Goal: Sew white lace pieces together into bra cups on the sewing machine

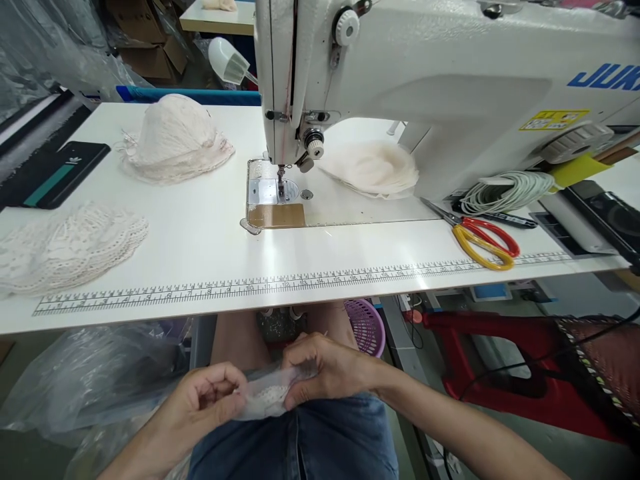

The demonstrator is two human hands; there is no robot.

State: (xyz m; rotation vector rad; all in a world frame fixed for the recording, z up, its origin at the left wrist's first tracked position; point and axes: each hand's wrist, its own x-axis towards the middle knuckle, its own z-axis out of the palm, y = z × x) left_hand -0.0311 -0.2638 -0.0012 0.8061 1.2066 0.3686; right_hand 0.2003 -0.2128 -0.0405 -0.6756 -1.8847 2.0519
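Note:
Over the lap, my left hand (pixel 215 397) pinches the left end of a small translucent plastic bag (pixel 265 393). Small white bits show through its wall; I cannot make out what they are. My right hand (pixel 320 370) grips the bag's other end between thumb and fingers. Above the hands runs the front edge of a white sewing table (pixel 200 253). On it stands a white sewing machine (pixel 450 87), its needle and presser foot (pixel 281 183) over the metal plate.
White lace pieces (pixel 75 247) and a pale fabric stack (pixel 175 137) lie left. Cream fabric rounds (pixel 375 170) sit under the machine arm. Scissors (pixel 485 243) and coiled cord (pixel 507 193) lie right. Below are a purple basket (pixel 367 327) and a red stool (pixel 500 367).

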